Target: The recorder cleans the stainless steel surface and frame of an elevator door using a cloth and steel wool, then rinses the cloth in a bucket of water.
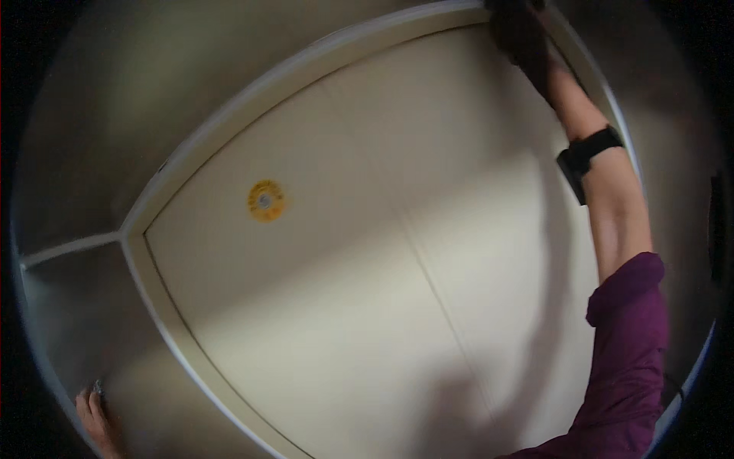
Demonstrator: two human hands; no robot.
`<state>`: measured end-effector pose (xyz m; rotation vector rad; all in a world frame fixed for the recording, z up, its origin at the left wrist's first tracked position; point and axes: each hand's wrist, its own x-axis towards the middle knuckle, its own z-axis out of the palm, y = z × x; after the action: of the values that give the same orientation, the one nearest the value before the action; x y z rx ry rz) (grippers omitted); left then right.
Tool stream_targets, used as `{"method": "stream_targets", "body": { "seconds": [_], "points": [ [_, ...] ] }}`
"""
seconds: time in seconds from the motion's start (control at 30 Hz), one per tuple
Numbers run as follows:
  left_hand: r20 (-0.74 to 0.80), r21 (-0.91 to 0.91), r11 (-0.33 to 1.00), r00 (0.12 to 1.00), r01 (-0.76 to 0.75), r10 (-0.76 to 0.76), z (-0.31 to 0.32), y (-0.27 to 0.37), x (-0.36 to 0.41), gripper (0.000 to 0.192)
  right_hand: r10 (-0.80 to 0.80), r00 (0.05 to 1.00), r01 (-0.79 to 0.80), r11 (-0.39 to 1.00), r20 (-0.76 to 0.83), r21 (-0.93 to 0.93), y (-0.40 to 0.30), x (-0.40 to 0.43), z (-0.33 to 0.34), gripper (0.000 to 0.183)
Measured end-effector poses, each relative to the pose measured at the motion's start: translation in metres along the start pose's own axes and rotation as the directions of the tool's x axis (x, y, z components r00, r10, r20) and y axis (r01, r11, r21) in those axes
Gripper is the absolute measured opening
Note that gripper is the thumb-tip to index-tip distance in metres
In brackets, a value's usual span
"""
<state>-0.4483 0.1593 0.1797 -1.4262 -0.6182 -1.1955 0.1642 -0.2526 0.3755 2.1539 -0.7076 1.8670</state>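
Note:
My right arm, in a rolled purple sleeve (628, 356), stretches along the right side of a broad beige panel (344, 275). At the top corner of that panel, my right hand (519, 31) looks almost black; I cannot tell whether it is gloved, shadowed or holding something. Far to the lower left, the fingers of my left hand (94, 413) lie close together against a grey side surface (155, 396). A small shiny piece (97, 386) shows at those fingertips, and whether they grip it is unclear.
A pale raised border (287, 66) frames the panel. A light seam (71, 246) runs out from its left corner between grey surfaces. On the panel is a round yellow sticker (274, 201) with a silvery centre and writing. A black wrist device (588, 155) is strapped to my right forearm.

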Motion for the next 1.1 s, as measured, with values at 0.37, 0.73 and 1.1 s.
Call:
{"method": "stream_targets", "body": {
  "seconds": [0.37, 0.73, 1.1],
  "points": [
    [-0.059, -0.197, 0.972, 0.991, -0.130, 0.121, 0.055, 0.075, 0.039, 0.018, 0.378, 0.897, 0.341, -0.258, -0.230, 0.904, -0.139, -0.061, -0.124, 0.022],
    [-0.328, -0.528, 0.574, 0.773, -0.626, 0.542, 0.045, 0.291, 0.130, 0.020, 0.158, 0.666, 0.735, 0.034, -0.729, 0.678, -0.127, -0.057, -0.141, 0.030],
    [-0.520, -0.808, 0.409, 0.840, -0.425, -0.155, 0.070, 0.362, 0.214, 0.024, 0.435, 0.837, 0.195, 0.330, -0.332, 0.924, 0.005, 0.009, 0.152, 0.031]
  ]
}}
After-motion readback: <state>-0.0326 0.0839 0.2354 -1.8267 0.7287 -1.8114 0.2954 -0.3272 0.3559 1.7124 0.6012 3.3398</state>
